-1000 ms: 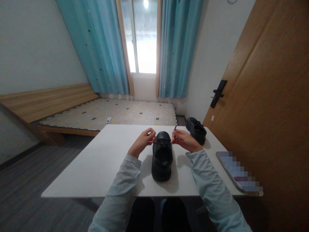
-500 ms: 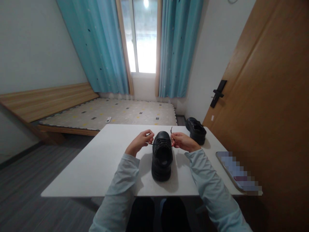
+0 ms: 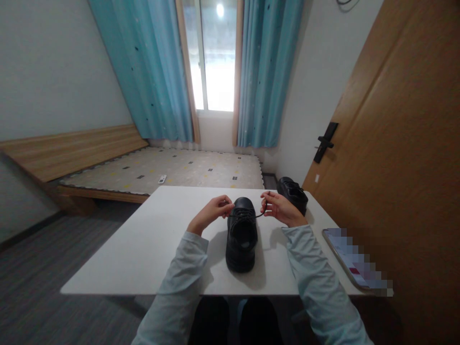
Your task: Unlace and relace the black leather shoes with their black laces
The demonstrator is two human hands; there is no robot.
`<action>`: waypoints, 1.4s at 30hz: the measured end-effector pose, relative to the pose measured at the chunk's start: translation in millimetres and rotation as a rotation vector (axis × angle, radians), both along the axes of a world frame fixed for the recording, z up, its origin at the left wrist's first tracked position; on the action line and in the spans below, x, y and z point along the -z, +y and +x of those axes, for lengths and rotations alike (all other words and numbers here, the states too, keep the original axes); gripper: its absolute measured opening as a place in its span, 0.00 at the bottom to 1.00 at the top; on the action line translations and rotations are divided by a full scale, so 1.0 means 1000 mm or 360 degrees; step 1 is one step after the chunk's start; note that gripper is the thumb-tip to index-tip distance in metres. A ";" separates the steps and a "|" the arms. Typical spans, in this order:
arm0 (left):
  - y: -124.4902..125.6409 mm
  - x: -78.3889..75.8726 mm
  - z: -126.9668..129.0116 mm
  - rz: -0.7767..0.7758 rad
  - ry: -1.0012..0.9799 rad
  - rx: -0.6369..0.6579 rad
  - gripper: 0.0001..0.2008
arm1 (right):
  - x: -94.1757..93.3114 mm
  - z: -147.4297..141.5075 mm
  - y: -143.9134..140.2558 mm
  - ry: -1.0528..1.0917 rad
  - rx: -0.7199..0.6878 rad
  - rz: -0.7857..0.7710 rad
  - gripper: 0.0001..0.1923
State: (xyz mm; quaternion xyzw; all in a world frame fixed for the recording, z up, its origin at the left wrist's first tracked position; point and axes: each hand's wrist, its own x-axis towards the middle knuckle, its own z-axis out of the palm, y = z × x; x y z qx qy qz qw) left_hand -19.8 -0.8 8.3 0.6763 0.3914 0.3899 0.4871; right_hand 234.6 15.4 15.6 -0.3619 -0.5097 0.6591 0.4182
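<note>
1 black lace-up shoe point(image 3: 241, 239) is positioned between the fingers of the 2 hands. The shoelace point(image 3: 262, 215) is pinched by the right hand point(image 3: 280, 209), spare fingers loosely parted, and apparently by the nearly closed left hand point(image 3: 212, 212). Tension could be lost if either pinch is loosened.

this is a bedroom in a home. a patterned mattress point(image 3: 194, 167) lies on a low wooden bed point(image 3: 104, 192), and blue curtains point(image 3: 154, 81) flank the window point(image 3: 220, 62). a wooden door point(image 3: 398, 143) stands at right.
</note>
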 end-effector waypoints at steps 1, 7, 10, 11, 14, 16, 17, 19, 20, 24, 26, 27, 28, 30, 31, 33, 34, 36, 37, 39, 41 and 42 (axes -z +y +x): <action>0.000 0.000 0.000 0.0015 0.0017 0.0040 0.16 | -0.001 0.001 0.001 -0.0068 0.0105 0.0064 0.16; 0.003 0.003 0.001 0.0028 0.0131 0.0223 0.14 | -0.006 -0.009 -0.002 -0.0841 0.0654 0.1005 0.14; 0.005 0.004 0.002 0.0044 0.0182 0.0248 0.13 | -0.011 -0.015 -0.011 -0.1079 0.0253 0.1219 0.14; 0.005 0.004 0.002 0.0046 0.0198 0.0248 0.13 | -0.011 -0.017 -0.013 -0.1114 0.0118 0.1222 0.15; 0.004 0.003 0.002 0.0063 0.0230 0.0237 0.12 | -0.011 -0.017 -0.016 -0.1211 -0.0125 0.1137 0.16; 0.003 0.002 0.003 0.0088 0.0248 0.0222 0.12 | -0.009 -0.017 -0.015 -0.1286 -0.0191 0.1072 0.17; 0.003 0.001 0.003 0.0102 0.0257 0.0217 0.12 | -0.008 -0.016 -0.014 -0.1313 -0.0215 0.1052 0.16; 0.003 0.001 0.002 0.0136 0.0278 0.0207 0.12 | -0.008 -0.016 -0.013 -0.1325 -0.0270 0.1026 0.16; 0.003 0.001 0.002 0.0156 0.0293 0.0201 0.12 | -0.009 -0.015 -0.013 -0.1309 -0.0307 0.0998 0.16; 0.006 0.005 0.001 0.0227 0.0347 0.0182 0.12 | -0.012 -0.015 -0.018 -0.1163 -0.0472 0.0710 0.17; 0.007 0.005 0.001 0.0240 0.0360 0.0184 0.11 | -0.014 -0.015 -0.020 -0.1082 -0.0516 0.0531 0.16; 0.007 0.005 0.001 0.0247 0.0366 0.0183 0.11 | -0.015 -0.014 -0.021 -0.1056 -0.0529 0.0459 0.16; 0.007 0.005 0.001 0.0254 0.0370 0.0177 0.11 | -0.016 -0.014 -0.022 -0.1045 -0.0538 0.0399 0.16; 0.007 0.004 0.001 0.0267 0.0375 0.0158 0.10 | -0.017 -0.013 -0.023 -0.1053 -0.0559 0.0326 0.16; 0.006 0.004 0.001 0.0267 0.0376 0.0148 0.10 | -0.018 -0.012 -0.023 -0.1058 -0.0573 0.0315 0.16; 0.006 0.004 0.001 0.0243 0.0373 0.0139 0.10 | -0.018 -0.010 -0.022 -0.1040 -0.0625 0.0311 0.17; 0.006 0.004 0.000 0.0225 0.0368 0.0137 0.11 | -0.018 -0.009 -0.022 -0.1012 -0.0665 0.0309 0.17; 0.006 0.004 -0.001 0.0198 0.0364 0.0130 0.11 | -0.018 -0.007 -0.021 -0.0946 -0.0737 0.0298 0.17; 0.006 0.005 -0.001 0.0194 0.0364 0.0125 0.12 | -0.017 -0.007 -0.021 -0.0916 -0.0759 0.0290 0.17; 0.007 0.005 -0.002 0.0196 0.0368 0.0121 0.12 | -0.017 -0.008 -0.021 -0.0871 -0.0774 0.0282 0.17; 0.007 0.006 -0.002 0.0203 0.0369 0.0125 0.12 | -0.017 -0.009 -0.022 -0.0842 -0.0787 0.0279 0.17; 0.007 0.006 -0.001 0.0207 0.0368 0.0127 0.12 | -0.016 -0.010 -0.022 -0.0826 -0.0802 0.0276 0.17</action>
